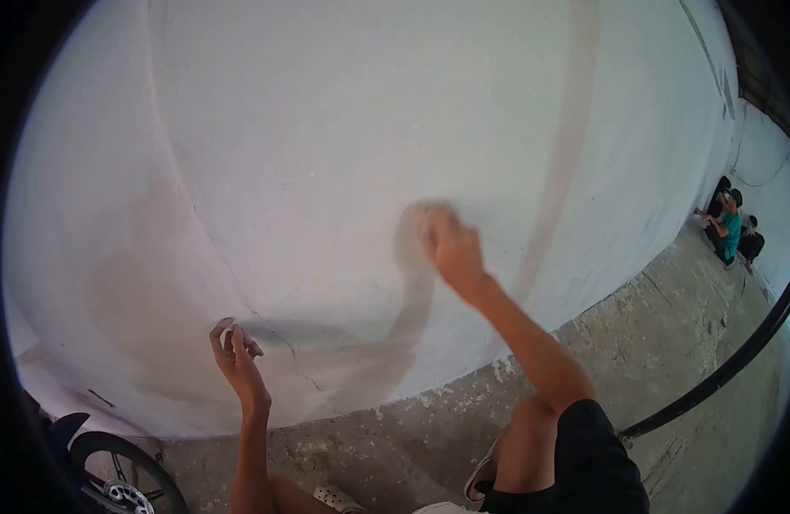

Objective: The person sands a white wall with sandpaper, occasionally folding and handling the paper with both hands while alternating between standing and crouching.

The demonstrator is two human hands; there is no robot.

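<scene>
A white wall (352, 154) fills most of the view, with a thin crack running down its left part. My right hand (449, 246) is closed against the wall near the middle, its fingers bent and blurred; what it holds, if anything, is too small to make out. Lower left, my left hand (236, 347) is raised close to the wall, beside the crack, with its fingers curled and apart and nothing seen between them. Both arms cast shadows on the wall.
A motorcycle wheel (125, 480) stands at the bottom left. Rough concrete floor (618, 343) runs along the wall's foot. A black curved tube (712, 377) crosses the right side. Several people (731, 231) sit by the wall at the far right.
</scene>
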